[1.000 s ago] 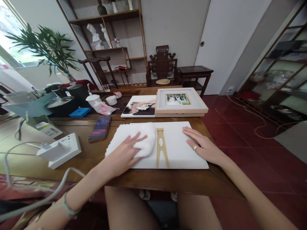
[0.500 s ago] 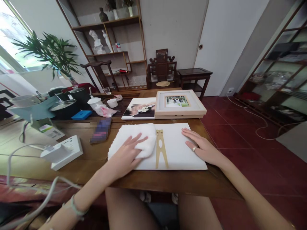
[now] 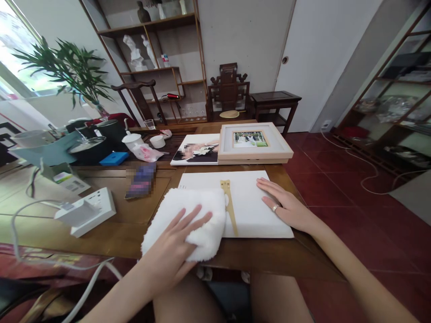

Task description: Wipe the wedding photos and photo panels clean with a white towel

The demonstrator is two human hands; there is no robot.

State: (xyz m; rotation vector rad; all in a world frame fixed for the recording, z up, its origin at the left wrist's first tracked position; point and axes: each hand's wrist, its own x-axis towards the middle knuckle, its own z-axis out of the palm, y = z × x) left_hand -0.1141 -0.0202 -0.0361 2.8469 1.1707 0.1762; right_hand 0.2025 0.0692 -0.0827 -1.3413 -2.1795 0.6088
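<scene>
My left hand lies with spread fingers on a fluffy white cloth. The cloth covers the left part of a white panel and hangs over its front edge. On the panel is a flat, gold-coloured, A-shaped piece, whose left leg the cloth hides. At the panel's right side rests my right hand, its fingers extended and a ring on one of them. Small dark print shows at the panel's upper left.
Behind the panel lie a framed photo and a photo print. To the left are a phone-like blurred object, a white power strip with cables, a blue box and cups. The table's edge runs close to my legs.
My left hand and the cloth have come down toward me, past the panel's front edge. The cloth now covers the gold piece's left leg. My right hand stays on the panel.
</scene>
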